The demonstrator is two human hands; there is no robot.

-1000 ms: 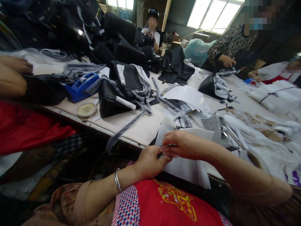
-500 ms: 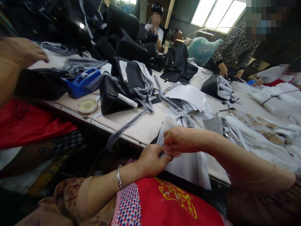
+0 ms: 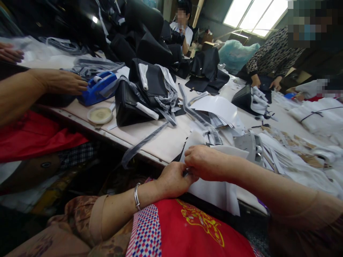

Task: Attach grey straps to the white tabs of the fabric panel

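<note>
At the table edge, just above my lap, my left hand (image 3: 175, 180) and my right hand (image 3: 205, 162) meet with fingertips pinched together. A small dark bit shows between them, too hidden to name. White wrapping sheet (image 3: 214, 191) lies behind and under both hands, with a black edge beside it. Farther up the table stands a black handbag (image 3: 128, 103), its handles wrapped in white and clear film strips. A loose translucent strip (image 3: 144, 144) hangs from it over the edge.
A co-worker's hand (image 3: 61, 82) is beside a blue tape dispenser (image 3: 99, 87) at left. A round dish (image 3: 99, 115) sits near the edge. White sheets (image 3: 214, 107) and a grey metal object (image 3: 245, 144) lie right of centre. Other people work across the table.
The co-worker's hand at left has come down and right, close to the blue tape dispenser. My hands stay together; the pale piece seen between my fingers no longer shows.
</note>
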